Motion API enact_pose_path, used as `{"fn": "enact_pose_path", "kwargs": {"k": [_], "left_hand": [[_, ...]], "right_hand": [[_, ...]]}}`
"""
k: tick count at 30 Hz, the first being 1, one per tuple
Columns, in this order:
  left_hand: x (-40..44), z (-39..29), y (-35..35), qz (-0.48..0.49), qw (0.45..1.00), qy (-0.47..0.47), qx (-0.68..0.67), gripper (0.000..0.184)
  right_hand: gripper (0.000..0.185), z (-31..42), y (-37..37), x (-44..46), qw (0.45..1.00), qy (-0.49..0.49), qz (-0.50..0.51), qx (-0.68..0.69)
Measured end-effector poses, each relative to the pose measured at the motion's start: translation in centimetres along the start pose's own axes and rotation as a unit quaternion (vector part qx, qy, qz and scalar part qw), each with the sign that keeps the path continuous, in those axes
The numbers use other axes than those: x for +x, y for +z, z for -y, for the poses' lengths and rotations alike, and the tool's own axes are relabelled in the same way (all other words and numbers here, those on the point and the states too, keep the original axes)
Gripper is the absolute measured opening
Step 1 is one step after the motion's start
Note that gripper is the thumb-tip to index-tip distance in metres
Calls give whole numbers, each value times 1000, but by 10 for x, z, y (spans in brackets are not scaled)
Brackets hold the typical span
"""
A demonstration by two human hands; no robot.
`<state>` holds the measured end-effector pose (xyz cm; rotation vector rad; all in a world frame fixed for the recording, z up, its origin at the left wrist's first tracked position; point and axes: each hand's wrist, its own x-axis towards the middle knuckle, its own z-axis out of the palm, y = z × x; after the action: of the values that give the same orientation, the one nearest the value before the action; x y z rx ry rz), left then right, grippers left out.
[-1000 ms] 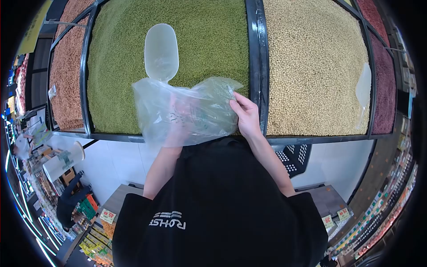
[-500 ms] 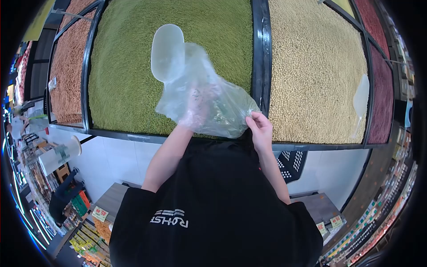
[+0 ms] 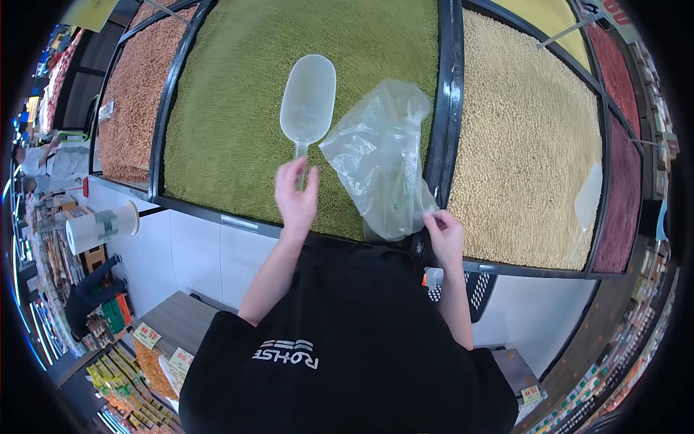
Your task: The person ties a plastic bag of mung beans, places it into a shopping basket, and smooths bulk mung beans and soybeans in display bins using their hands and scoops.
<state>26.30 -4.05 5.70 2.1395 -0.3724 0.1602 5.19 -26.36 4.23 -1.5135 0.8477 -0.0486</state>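
Observation:
A clear plastic bag (image 3: pixel 383 159) hangs over the right part of the green bean bin, pinched at its lower right corner by my right hand (image 3: pixel 446 233). My left hand (image 3: pixel 296 195) is at the handle of a translucent scoop (image 3: pixel 309 100), thumb and fingers on either side of it; the fingers are apart and whether they touch the handle is unclear. The scoop lies on the green beans (image 3: pixel 231 108), its bowl pointing away from me.
Pale yellow beans (image 3: pixel 520 145) with another scoop (image 3: pixel 588 199) fill the bin at the right, past a black divider (image 3: pixel 447 108). Reddish beans (image 3: pixel 137 101) are at the left. A bag roll (image 3: pixel 103 227) hangs lower left; people are beyond it.
My left hand has come out from behind the bag and moved to the scoop handle. The bag has swung right, still in my right hand, and the view has turned.

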Motion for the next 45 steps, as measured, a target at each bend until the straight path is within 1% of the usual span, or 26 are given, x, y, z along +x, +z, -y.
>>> {"fn": "enact_pose_path", "kwargs": {"k": [2,3,4,5,6,7,8,9,11,12,14,18,19,20,22,23,24,26,27,28,30,32,33,38,41,45], "left_hand": [[6,19,-8,-69,984,85,138,39],[5,27,-9,-76,984,84,139,39],[6,34,-8,-37,981,52,183,45],[8,42,-8,3,974,19,225,52],[11,41,-8,54,981,-58,176,59],[14,41,-7,80,977,-92,173,55],[17,41,-6,106,972,-125,168,51],[20,40,-6,102,972,-127,166,51],[22,39,-6,109,984,-104,98,42],[23,36,-10,109,984,-106,96,42],[25,31,-20,68,993,-90,23,34],[27,39,-49,20,996,-75,-52,34],[29,44,-60,9,996,-71,-44,34],[32,49,-71,-4,997,-67,-37,34],[40,71,-90,-33,995,-87,-19,35],[44,82,-99,-47,992,-110,-41,36],[49,96,-107,-45,992,-118,-20,37],[58,109,-124,-40,992,-119,15,37],[62,118,-127,-36,992,-119,12,37],[66,127,-129,-36,992,-117,8,37],[77,139,-128,-34,993,-115,1,37],[91,145,-128,-14,993,-114,-15,39],[98,146,-128,-9,993,-116,-18,39],[123,151,-127,26,988,-143,-59,42],[122,165,-128,23,990,-127,-58,43],[118,177,-132,48,990,-124,-46,45]], "right_hand": [[13,20,3,2,984,-45,-127,-117],[22,12,0,7,978,-87,-129,-138],[22,20,4,8,978,-93,-125,-139],[30,31,10,7,955,-183,-132,-194],[38,38,16,5,920,-271,-139,-246],[54,38,20,5,941,-248,-81,-215],[54,39,27,5,940,-252,-77,-217],[57,41,36,4,934,-254,-64,-242],[63,40,46,0,933,-243,-45,-261],[63,38,50,0,933,-243,-45,-264],[62,35,56,-3,929,-253,-87,-255],[62,29,66,-9,922,-261,-126,-259],[55,30,69,-11,906,-279,-142,-285],[55,32,74,-12,905,-277,-144,-288],[43,38,87,-17,903,-271,-234,-238],[25,45,96,-20,879,-301,-278,-243],[25,54,107,-23,878,-300,-280,-246],[16,72,133,-26,914,-308,-220,-148],[10,85,152,-24,898,-351,-211,-162],[9,89,168,-21,908,-355,-164,-148],[11,103,202,-13,939,-313,-62,-126],[13,107,232,11,948,-295,-26,-120],[14,111,245,26,956,-264,-26,-126],[19,113,292,115,932,-276,-102,-214],[21,123,308,141,923,-268,-129,-246],[21,133,322,154,917,-250,-119,-288]]}}
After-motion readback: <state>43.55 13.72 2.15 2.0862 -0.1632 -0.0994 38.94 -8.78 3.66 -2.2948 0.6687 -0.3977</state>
